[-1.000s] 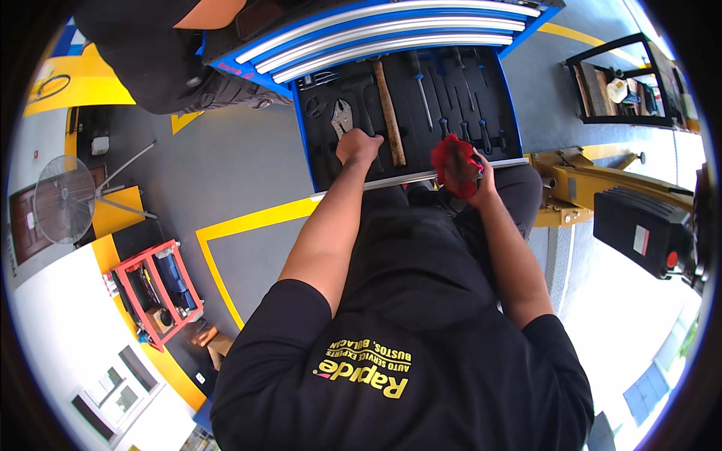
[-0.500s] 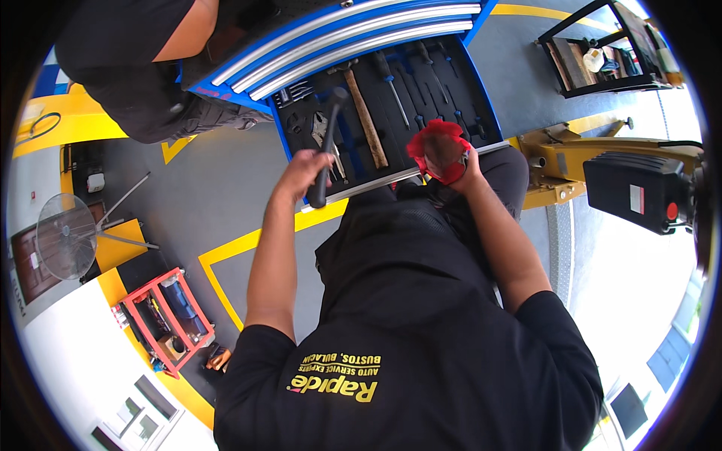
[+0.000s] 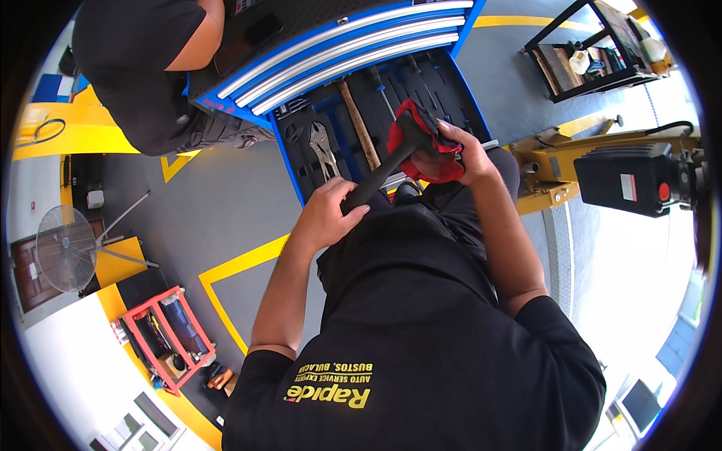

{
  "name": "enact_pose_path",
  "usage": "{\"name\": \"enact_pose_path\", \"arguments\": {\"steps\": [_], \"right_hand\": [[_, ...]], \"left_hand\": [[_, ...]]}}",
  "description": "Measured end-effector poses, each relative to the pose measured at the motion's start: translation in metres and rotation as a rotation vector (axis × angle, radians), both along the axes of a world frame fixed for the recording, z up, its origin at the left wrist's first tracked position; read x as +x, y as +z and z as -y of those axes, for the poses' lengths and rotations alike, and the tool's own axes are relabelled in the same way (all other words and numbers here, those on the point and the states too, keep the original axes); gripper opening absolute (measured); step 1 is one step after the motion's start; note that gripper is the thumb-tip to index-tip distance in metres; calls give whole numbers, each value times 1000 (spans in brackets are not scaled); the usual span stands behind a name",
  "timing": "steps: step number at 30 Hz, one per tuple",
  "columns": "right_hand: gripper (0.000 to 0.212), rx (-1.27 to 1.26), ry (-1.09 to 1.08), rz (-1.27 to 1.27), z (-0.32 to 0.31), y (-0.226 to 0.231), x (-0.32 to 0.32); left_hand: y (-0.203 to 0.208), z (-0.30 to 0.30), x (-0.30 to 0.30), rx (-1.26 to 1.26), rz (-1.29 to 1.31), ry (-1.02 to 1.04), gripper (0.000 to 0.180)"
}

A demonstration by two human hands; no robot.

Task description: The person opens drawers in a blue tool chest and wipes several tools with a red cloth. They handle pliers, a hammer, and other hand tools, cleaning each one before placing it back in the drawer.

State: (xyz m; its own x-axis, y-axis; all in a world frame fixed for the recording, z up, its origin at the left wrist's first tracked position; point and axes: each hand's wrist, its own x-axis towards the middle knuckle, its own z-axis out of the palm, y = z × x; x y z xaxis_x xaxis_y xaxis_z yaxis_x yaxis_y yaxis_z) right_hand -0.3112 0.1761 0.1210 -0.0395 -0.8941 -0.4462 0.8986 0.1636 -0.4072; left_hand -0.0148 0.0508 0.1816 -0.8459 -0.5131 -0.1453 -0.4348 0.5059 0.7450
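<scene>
My left hand (image 3: 326, 214) is closed around the handle of a black mallet (image 3: 378, 175), which slants up to the right. The mallet's head end rests against a red cloth (image 3: 430, 167) in my right hand (image 3: 474, 155). That hand is closed on the cloth, its thumb over the top, and the cloth partly wraps the head. Beneath both hands is a pulled-out drawer (image 3: 287, 163) lined in black. Locking pliers (image 3: 323, 150), a hammer with a wooden handle (image 3: 359, 124) and a screwdriver (image 3: 382, 94) lie in it.
The blue tool cabinet (image 3: 263, 113) has more drawers above. Another person (image 3: 143, 75) stands at its left. To the right are a yellow lift arm (image 3: 553, 173) and a black-framed cart (image 3: 556, 79). A fan (image 3: 68, 248) and a red trolley (image 3: 169, 338) stand at left.
My left hand has brought the mallet to the right and lowered it from upright to a slant. Its head now meets the red cloth in my right hand.
</scene>
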Motion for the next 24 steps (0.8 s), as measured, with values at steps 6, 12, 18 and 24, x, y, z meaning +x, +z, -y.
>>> {"name": "enact_pose_path", "arguments": {"steps": [6, 12, 18, 24], "right_hand": [[55, -160, -14, -792, 1, 28, 2], [54, 94, -13, -1774, 6, 61, 29], [36, 155, -273, -1077, 12, 39, 17], [43, -226, -309, -19, -4, 78, -2]], "left_hand": [[8, -16, 1, -124, -46, 5, 39], [36, -31, -5, -144, -23, 7, 42], [31, -36, -3, -237, -100, 18, 38], [40, -42, 1, -270, -195, 66, 35]]}}
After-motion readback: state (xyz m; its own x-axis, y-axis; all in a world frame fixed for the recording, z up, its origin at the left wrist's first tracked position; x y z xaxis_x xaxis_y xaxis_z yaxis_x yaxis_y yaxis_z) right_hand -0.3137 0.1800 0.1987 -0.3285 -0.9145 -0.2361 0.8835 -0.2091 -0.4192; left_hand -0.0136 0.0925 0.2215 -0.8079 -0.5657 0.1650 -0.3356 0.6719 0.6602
